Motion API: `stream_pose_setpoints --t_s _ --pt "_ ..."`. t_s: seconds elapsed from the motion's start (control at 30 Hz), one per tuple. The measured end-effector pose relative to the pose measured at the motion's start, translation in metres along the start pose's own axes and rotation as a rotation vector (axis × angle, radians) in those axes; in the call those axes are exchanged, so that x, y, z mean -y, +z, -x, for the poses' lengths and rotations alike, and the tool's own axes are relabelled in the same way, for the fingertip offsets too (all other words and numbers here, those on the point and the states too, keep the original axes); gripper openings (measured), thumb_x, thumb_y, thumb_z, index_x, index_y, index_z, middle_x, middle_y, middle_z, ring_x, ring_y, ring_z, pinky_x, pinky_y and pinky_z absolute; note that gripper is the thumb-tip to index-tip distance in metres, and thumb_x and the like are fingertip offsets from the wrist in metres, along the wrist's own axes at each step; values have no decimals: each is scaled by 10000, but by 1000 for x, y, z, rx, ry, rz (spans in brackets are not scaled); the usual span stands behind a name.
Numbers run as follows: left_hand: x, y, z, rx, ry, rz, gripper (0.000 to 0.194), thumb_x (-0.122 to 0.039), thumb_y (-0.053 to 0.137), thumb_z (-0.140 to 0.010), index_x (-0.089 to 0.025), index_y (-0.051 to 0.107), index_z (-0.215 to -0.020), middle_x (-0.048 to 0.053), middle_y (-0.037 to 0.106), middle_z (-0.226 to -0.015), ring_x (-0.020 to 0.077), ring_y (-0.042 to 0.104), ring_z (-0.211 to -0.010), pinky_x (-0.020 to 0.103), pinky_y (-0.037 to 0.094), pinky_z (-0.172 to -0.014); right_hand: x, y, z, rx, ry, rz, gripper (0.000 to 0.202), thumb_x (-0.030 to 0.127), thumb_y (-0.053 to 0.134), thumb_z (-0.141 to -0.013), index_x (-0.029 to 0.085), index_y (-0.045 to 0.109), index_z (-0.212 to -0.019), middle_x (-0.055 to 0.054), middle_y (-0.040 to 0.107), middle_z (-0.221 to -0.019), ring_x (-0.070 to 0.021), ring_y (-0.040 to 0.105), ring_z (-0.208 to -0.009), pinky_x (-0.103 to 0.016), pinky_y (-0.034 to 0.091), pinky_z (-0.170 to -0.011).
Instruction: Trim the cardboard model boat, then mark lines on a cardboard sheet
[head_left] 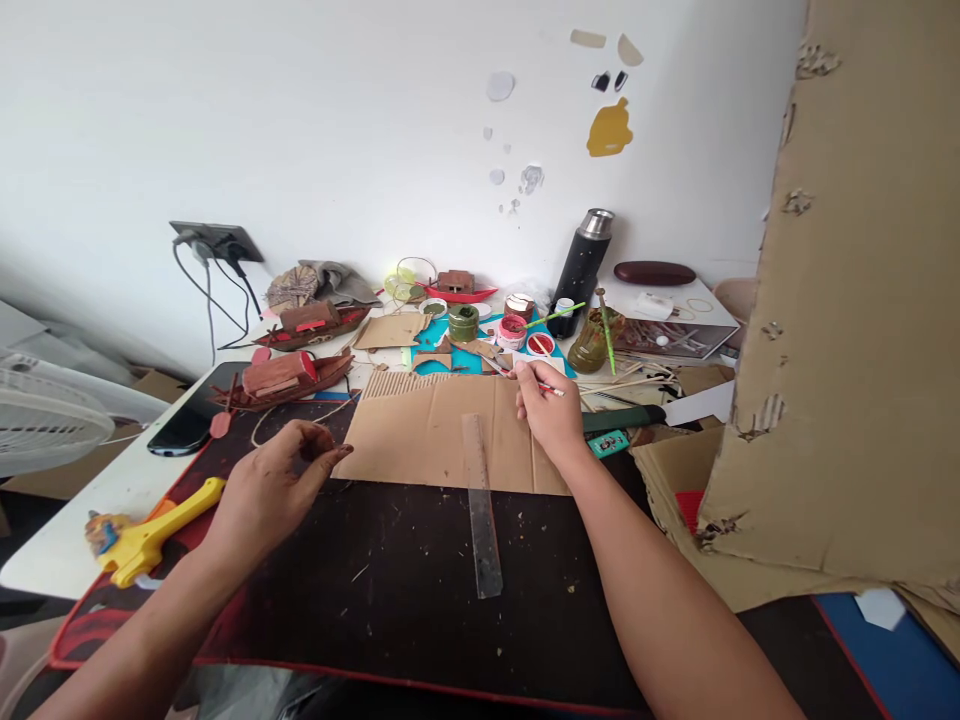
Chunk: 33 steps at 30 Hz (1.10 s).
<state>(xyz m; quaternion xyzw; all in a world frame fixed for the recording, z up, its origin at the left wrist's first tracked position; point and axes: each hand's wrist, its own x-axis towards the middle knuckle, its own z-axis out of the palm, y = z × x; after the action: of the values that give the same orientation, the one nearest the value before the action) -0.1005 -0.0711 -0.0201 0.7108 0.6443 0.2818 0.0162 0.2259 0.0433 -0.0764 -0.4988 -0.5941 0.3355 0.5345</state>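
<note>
A sheet of brown corrugated cardboard [409, 435] lies on the dark mat, its ribbed layer bared along the upper left edge. Across its lower edge rests a clear ruler [484, 520], partly on the mat. Over the sheet's right side, my right hand [551, 405] is closed round a slim red-and-white pencil [553, 391]; its front end is hard to make out. My left hand [281, 475] is by the sheet's left edge, fingers curled and thumb close to the forefinger. Its fingertips look dark, and whatever may be pinched there is too small to name.
Brown model boats [281, 380] stand at the left, near a phone [180, 415] and a yellow glue gun [150, 540]. Behind are paint jars [463, 322], a red boat [457, 288] and a black flask [581, 265]. A tall cardboard panel [855, 300] borders the right.
</note>
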Motion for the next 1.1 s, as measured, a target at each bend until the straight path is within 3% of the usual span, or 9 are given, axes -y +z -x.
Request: stream_pose_setpoints --t_s 0.2,0.43,0.67,0.77,0.9,1.1 --pt "4 12 1 9 154 61 435 -680 574 -993 -299 714 -836 -16 799 -799 194 741 -671 280 542 -617 2 0 1 -7 -3 31 470 638 544 -1060 251 717 -856 35 568 -548 -166 569 -484 -282 420 -521" --pt "-12 19 -6 59 333 132 402 -647 581 -1016 -316 735 -848 -38 801 -796 166 743 -640 263 574 -637 -1 0 1 -8 -23 53 513 692 502 -1057 259 718 -887 33 571 -566 -181 587 -523 -280 437 -538" --pt "-28 30 -3 92 547 181 251 -408 574 -1077 -309 762 -943 -45 825 -841 144 782 -699 229 592 -651 0 -1 0 -16 -37 73 508 673 499 -1059 261 665 -811 26 594 -595 -174 597 -543 -268 431 -547" --pt "-35 37 -2 109 588 184 249 -305 522 -1088 -291 768 -1123 -9 845 -984 162 807 -855 246 635 -780 1 -1 0 -15 -35 81 493 667 498 -1061 260 689 -858 23 615 -604 -181 620 -564 -265 435 -553" --pt "-41 54 -3 166 720 50 367 -262 502 -1093 -257 670 -1419 55 776 -1376 235 738 -1246 381 614 -1056 2 -1 1 -19 -36 95 469 636 505 -1070 261 705 -871 13 648 -625 -189 647 -582 -268 448 -562" --pt "-52 74 -1 216 880 -102 458 -201 452 -1093 -252 583 -1530 62 617 -1604 254 577 -1480 433 547 -1154 3 -2 0 -15 -44 125 483 643 502 -1072 259 712 -869 2 672 -639 -192 660 -592 -272 452 -571"
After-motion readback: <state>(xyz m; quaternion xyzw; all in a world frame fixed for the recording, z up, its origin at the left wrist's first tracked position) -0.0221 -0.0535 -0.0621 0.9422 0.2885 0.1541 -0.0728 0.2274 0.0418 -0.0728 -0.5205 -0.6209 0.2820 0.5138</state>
